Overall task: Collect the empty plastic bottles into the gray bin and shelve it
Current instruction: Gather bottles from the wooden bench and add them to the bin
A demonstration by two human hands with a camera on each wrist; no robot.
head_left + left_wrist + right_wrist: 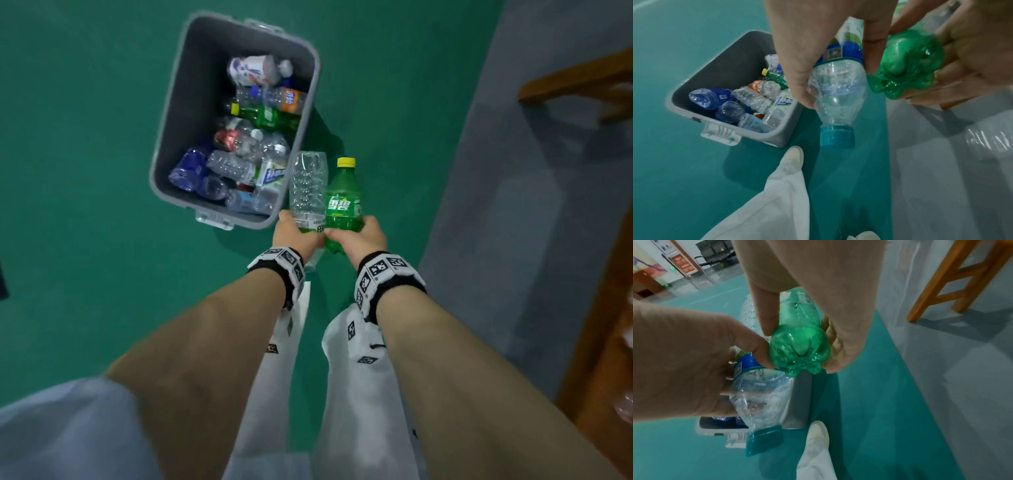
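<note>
The gray bin (178,102) stands on the green floor with several empty bottles inside (246,150). My left hand (297,232) grips a clear bottle (308,185) with a teal cap (837,137), cap end toward me. My right hand (359,236) grips a green soda bottle (343,205) by its base (797,352), yellow cap (346,162) pointing away. Both bottles are held side by side just off the bin's near right corner (781,138).
Green floor surrounds the bin; a gray floor strip (513,205) runs on the right. Wooden stool legs (953,280) stand at the right. Another clear bottle (988,142) lies on the gray floor. My white trouser legs and shoes (356,359) are below the hands.
</note>
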